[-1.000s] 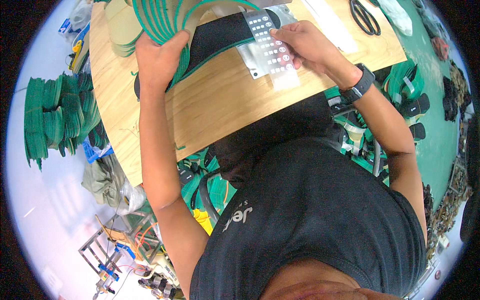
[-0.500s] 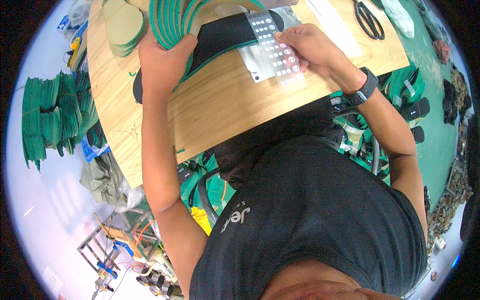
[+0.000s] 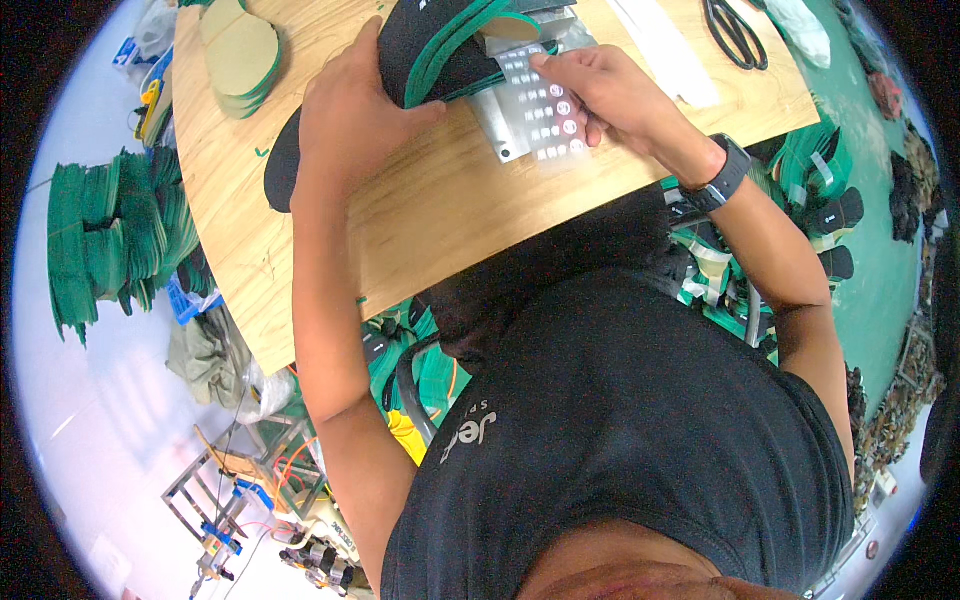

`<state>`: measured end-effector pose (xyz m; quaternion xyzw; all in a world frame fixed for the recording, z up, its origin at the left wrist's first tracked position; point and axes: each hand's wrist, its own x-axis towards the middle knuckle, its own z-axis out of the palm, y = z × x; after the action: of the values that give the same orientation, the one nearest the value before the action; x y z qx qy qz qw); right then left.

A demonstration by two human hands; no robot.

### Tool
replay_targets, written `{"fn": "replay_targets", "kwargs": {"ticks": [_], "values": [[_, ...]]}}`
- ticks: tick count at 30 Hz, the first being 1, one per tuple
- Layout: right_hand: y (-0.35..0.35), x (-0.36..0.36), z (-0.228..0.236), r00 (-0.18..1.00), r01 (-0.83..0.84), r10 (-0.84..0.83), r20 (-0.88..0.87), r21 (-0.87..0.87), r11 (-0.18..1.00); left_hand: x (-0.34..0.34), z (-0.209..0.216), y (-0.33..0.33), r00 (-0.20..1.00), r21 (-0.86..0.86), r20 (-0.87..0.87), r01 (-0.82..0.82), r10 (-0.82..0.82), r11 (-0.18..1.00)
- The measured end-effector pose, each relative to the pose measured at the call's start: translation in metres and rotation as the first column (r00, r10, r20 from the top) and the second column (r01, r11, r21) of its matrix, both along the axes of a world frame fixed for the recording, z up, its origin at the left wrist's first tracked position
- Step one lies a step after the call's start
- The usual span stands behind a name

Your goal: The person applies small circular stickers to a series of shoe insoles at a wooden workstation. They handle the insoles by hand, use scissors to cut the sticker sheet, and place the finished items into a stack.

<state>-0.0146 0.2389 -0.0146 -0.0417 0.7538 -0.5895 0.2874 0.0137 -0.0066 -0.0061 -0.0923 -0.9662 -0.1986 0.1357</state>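
Black-topped, green-edged insoles (image 3: 440,60) lie curved together at the far middle of the table. My left hand (image 3: 360,115) is beside their left end, its thumb and fingers spread apart. My right hand (image 3: 600,95) pinches a clear strip of white-printed labels (image 3: 545,120) between thumb and fingers. Under that strip is a silvery sheet (image 3: 496,130) with a dark round spot near its corner. Another black insole (image 3: 284,165) shows partly from behind my left wrist. The far end of the curved insoles runs out of the picture.
Beige insoles (image 3: 240,60) are stacked at the table's far left. Black-handled scissors (image 3: 735,35) and a white paper strip (image 3: 665,50) lie at the far right. Tall green insole piles (image 3: 100,235) stand left of the wooden table (image 3: 430,220); more bundles sit under its near edge.
The fanned insoles have turned and shifted right, now black side up. My left hand has loosened from them and spread its fingers. My right hand still holds the label strip, slightly moved.
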Motion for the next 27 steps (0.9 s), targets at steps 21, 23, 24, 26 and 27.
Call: {"fn": "replay_targets", "kwargs": {"ticks": [21,23,24,26,27], "values": [[0.02,0.003,-0.004,0.965,0.259,-0.239,0.106,-0.257,0.931,0.012,0.014,-0.016,0.99,0.614,-0.013,-0.105,0.142,0.782],[0.013,0.004,-0.004,0.979,0.198,-0.184,0.085,-0.203,0.959,0.014,0.01,-0.019,0.98,0.683,-0.101,-0.059,0.174,0.728],[0.009,0.004,-0.005,0.985,0.167,-0.156,0.076,-0.176,0.97,0.011,0.005,-0.028,0.986,0.7,-0.063,-0.066,0.153,0.711],[0.007,0.0,-0.003,0.992,0.108,-0.101,0.075,-0.096,0.99,0.01,0.005,-0.031,0.986,0.731,-0.044,-0.08,0.163,0.678],[0.006,-0.002,-0.002,0.994,0.078,-0.073,0.077,-0.055,0.995,0.009,0.005,-0.032,0.985,0.745,-0.034,-0.087,0.167,0.661]]}}
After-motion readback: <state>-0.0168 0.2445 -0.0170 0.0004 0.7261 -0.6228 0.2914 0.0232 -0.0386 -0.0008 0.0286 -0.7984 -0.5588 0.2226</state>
